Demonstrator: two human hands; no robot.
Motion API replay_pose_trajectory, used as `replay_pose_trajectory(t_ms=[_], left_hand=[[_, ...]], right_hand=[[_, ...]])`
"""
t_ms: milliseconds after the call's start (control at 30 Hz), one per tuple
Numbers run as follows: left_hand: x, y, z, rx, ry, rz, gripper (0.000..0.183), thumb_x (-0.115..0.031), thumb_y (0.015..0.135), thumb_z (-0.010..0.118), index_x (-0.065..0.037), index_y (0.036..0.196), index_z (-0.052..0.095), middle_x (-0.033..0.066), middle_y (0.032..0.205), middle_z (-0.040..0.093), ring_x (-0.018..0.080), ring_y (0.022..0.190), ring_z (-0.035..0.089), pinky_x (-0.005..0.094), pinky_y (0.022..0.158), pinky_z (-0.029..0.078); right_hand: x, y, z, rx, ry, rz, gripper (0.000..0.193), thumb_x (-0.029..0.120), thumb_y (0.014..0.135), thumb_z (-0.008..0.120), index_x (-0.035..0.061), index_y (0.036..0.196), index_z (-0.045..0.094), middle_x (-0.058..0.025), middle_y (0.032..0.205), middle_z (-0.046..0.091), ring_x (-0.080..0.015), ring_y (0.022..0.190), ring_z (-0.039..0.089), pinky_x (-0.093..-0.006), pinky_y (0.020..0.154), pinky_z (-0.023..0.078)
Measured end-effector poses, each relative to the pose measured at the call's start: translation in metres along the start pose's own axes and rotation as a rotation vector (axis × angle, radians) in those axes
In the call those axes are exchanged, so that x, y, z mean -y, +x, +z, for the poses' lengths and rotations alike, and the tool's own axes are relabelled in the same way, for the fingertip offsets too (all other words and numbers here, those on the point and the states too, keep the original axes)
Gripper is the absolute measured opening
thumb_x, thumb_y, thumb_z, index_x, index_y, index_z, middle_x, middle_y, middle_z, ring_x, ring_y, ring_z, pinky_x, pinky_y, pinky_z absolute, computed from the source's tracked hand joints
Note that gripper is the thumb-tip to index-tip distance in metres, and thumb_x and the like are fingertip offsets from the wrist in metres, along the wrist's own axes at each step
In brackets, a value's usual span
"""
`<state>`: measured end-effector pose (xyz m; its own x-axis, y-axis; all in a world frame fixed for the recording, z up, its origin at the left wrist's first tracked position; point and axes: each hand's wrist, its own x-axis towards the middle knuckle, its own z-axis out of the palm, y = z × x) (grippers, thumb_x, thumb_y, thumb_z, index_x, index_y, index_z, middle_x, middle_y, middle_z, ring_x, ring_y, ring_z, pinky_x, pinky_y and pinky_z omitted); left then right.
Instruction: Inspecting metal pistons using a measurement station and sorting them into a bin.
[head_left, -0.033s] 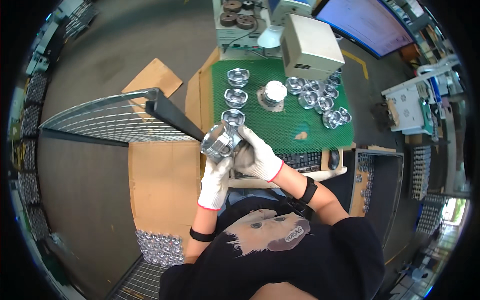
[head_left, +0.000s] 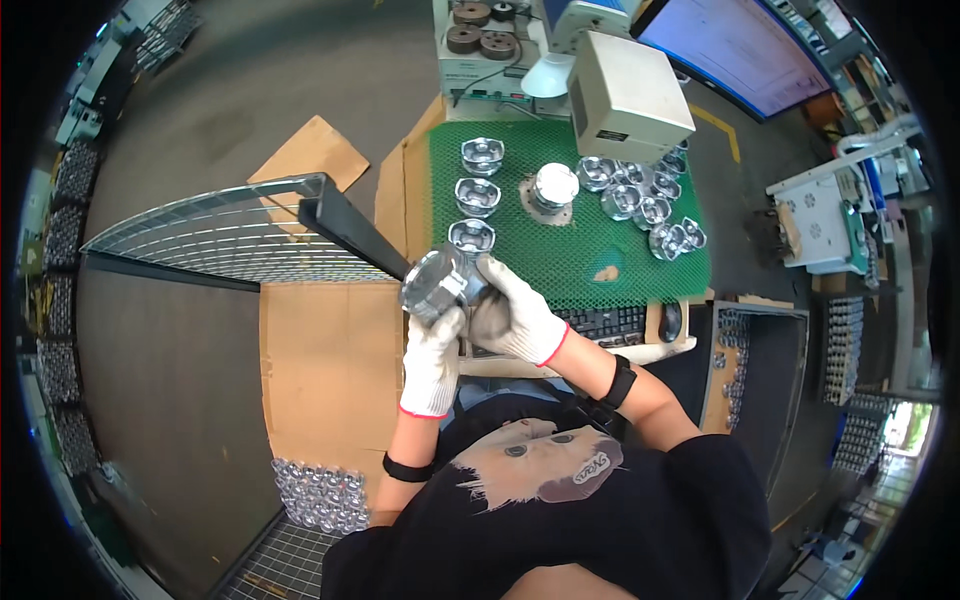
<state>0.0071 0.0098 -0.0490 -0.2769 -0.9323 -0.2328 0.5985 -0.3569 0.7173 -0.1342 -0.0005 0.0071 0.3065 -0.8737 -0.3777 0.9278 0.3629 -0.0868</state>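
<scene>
Both of my hands wear white knitted gloves with red cuffs. Between them, above the near left corner of the green mat (head_left: 640,270), a shiny metal piston (head_left: 428,284) is held tilted. My left hand (head_left: 434,355) grips it from below, its thumb against the side. My right hand (head_left: 518,315) closes on its right side, thumb on top and the other fingers partly hidden; the glove is dirty there. On the mat, three pistons (head_left: 477,197) stand in a column at the left. Another piston (head_left: 554,187) sits crown up in the middle, and several more (head_left: 622,200) cluster at the right.
A beige box-shaped device (head_left: 632,95) and a monitor (head_left: 735,45) stand at the back. A keyboard (head_left: 610,325) and mouse (head_left: 670,321) lie at the mat's near edge. At left are a wire-mesh panel (head_left: 230,235), cardboard (head_left: 330,360) and packed pistons (head_left: 320,495).
The piston has turned in my hands, so a different part of its side shows. The whole view has shifted slightly; the pistons on the mat stand as before.
</scene>
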Motion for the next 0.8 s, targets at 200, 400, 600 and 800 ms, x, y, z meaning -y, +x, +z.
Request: replay_pose_trajectory(t_ms=[200,400,600,800], left_hand=[[-0.016,0.000,0.024,-0.297,0.918,0.521,0.058,0.002,0.062,0.073,-0.001,0.119,0.057,0.0148,0.113,0.060,0.0271,0.104,0.059,0.0379,0.096,0.046],[0.007,-0.011,0.025,0.111,0.977,0.380,0.047,0.011,0.070,0.053,-0.002,0.113,0.065,0.0096,0.101,0.064,0.0215,0.096,0.061,0.0331,0.087,0.048],[0.043,0.005,0.042,0.185,0.923,0.029,0.029,-0.009,0.089,0.065,0.004,0.115,0.059,0.0117,0.107,0.067,0.0192,0.097,0.063,0.0308,0.086,0.048],[0.086,0.024,0.049,0.507,0.838,-0.650,0.036,-0.017,0.089,0.067,0.000,0.119,0.059,0.0112,0.110,0.066,0.0155,0.101,0.062,0.0282,0.088,0.048]], right_hand=[[0.020,-0.010,-0.053,0.086,-0.228,0.232,0.045,0.038,0.097,0.054,0.0040,0.126,0.051,-0.0130,0.124,0.059,-0.0233,0.110,0.059,-0.0431,0.096,0.048],[0.021,-0.019,-0.081,-0.251,-0.240,0.161,0.033,0.041,0.093,0.060,0.0143,0.111,0.062,-0.0020,0.101,0.064,-0.0153,0.090,0.060,-0.0348,0.082,0.050],[0.056,-0.032,-0.065,-0.080,-1.434,-0.365,0.070,0.035,0.083,0.071,0.0070,0.139,0.041,-0.0148,0.126,0.053,-0.0261,0.122,0.050,-0.0364,0.103,0.039],[0.100,-0.063,-0.139,-0.213,-0.858,0.022,0.073,0.028,0.082,0.071,0.0031,0.142,0.037,-0.0110,0.110,0.063,-0.0192,0.103,0.059,-0.0324,0.090,0.048]])
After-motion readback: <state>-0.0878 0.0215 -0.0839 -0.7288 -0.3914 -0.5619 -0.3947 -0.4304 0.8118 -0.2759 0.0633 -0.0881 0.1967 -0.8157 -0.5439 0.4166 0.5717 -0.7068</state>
